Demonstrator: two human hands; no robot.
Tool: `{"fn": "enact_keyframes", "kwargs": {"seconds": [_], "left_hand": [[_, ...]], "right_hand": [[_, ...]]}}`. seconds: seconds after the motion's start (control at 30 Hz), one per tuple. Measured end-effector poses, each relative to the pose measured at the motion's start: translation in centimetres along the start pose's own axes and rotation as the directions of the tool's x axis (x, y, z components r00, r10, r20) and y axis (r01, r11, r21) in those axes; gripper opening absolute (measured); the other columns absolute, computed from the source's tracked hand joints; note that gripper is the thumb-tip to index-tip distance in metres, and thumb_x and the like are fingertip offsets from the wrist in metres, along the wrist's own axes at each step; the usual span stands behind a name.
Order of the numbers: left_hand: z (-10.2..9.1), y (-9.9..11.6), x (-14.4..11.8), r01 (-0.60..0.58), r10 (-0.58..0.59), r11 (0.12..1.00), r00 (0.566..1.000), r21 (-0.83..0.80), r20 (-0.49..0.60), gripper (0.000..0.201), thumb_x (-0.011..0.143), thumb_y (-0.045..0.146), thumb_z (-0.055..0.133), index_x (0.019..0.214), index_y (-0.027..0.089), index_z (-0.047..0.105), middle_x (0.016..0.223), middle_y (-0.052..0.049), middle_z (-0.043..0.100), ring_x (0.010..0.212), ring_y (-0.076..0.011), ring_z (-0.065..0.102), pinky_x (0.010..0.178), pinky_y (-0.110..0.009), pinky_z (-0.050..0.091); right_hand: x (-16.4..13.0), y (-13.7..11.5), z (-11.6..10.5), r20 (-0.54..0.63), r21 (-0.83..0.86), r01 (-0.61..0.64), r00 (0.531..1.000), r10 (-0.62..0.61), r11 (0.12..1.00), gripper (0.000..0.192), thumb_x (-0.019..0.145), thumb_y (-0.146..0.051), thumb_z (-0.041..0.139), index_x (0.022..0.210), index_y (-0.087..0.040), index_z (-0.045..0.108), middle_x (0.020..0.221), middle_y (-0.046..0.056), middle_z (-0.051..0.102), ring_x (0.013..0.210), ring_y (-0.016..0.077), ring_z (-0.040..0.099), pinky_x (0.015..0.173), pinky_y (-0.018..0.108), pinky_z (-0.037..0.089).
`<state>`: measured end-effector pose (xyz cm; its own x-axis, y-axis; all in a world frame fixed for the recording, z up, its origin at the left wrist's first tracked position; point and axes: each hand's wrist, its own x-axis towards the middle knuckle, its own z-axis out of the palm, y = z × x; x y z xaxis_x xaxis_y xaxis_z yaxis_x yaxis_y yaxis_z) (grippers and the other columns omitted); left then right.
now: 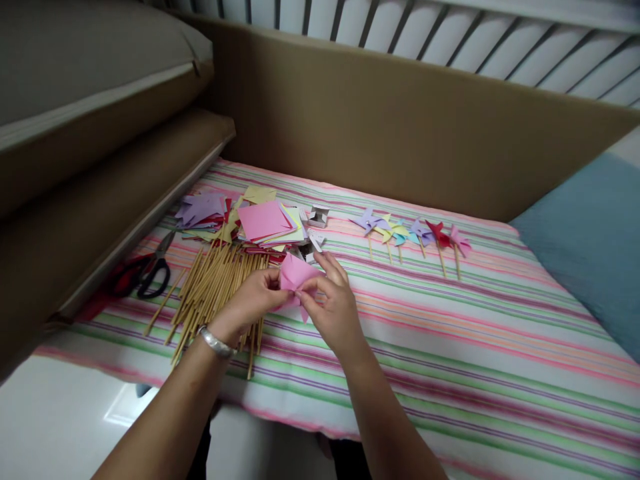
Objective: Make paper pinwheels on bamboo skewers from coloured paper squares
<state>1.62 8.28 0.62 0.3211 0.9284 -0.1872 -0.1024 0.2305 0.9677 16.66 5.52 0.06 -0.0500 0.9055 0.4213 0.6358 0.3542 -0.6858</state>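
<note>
Two hands met over the striped mattress, pinching one pink paper piece between them. The left hand, a silver bangle on its wrist, gripped its left edge; the right hand held its right side with fingers closed on a fold. The paper was bright pink, partly folded, with a pointed flap hanging below. Bamboo sticks lay just left, stacked coloured paper squares farther back, finished pinwheels in a row far right, scissors at left.

Matt pink paper square in my fingers; bare wood sticks; soft striped cloth bedcover; shiny metal bangle.
</note>
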Motion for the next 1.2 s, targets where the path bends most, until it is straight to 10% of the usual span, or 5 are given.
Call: {"fn": "enact_keyframes", "kwargs": {"seconds": [0.2,0.5,0.67,0.97,1.2], "left_hand": [[-0.2,0.1,-0.2,0.043,-0.044,0.999,0.999,0.013,0.027,0.007,0.051,0.014,0.069,0.057,0.016,0.064,0.052,0.001,0.057,0.057,-0.0149,0.054,0.055,-0.024,0.041],[0.0,-0.8,-0.4,0.102,-0.119,0.991,0.972,0.092,0.203,0.005,0.054,0.017,0.067,0.058,0.017,0.066,0.054,0.0,0.059,0.054,-0.0144,0.053,0.052,-0.024,0.039],[0.0,-0.8,-0.2,0.102,-0.13,0.987,0.961,0.125,0.243,0.004,0.06,0.016,0.066,0.064,0.015,0.066,0.06,0.0,0.06,0.054,-0.0116,0.052,0.055,-0.023,0.038],[0.7,-0.4,-0.3,0.047,-0.04,0.97,0.999,-0.237,0.034,0.024,0.068,0.028,0.07,0.088,0.016,0.066,0.079,-0.003,0.066,0.072,-0.0134,0.06,0.069,-0.025,0.044],[3.1,-2.0,0.2,0.058,-0.101,0.906,0.992,-0.42,-0.081,0.018,0.061,0.021,0.075,0.077,0.013,0.069,0.073,-0.002,0.07,0.067,-0.0104,0.06,0.069,-0.021,0.044]], "right_hand": [[0.4,-0.3,-1.3,0.033,0.189,-0.177,0.984,0.173,0.966,0.047,0.066,-0.021,0.069,0.112,-0.026,0.057,0.119,0.007,0.059,0.114,0.0253,0.05,0.098,0.044,0.037],[0.5,0.5,-2.5,0.504,0.436,-0.553,0.804,0.316,0.71,0.069,0.064,-0.016,0.067,0.129,-0.025,0.044,0.086,0.001,0.065,0.067,0.0144,0.06,0.056,0.025,0.047],[0.4,0.9,-1.9,0.406,0.411,-0.468,0.863,0.303,0.783,0.065,0.058,-0.008,0.068,0.119,-0.026,0.056,0.126,0.003,0.055,0.113,0.021,0.052,0.091,0.032,0.043],[0.8,1.6,-0.7,0.206,0.697,-0.526,0.798,0.567,0.487,0.066,0.057,-0.018,0.073,0.119,-0.019,0.051,0.101,0.003,0.066,0.084,0.0186,0.061,0.071,0.029,0.049],[0.7,0.7,1.1,0.015,0.785,-0.384,0.796,0.605,0.486,0.051,0.06,-0.017,0.07,0.109,-0.021,0.057,0.089,0.0,0.068,0.079,0.0167,0.061,0.07,0.028,0.049]]}}
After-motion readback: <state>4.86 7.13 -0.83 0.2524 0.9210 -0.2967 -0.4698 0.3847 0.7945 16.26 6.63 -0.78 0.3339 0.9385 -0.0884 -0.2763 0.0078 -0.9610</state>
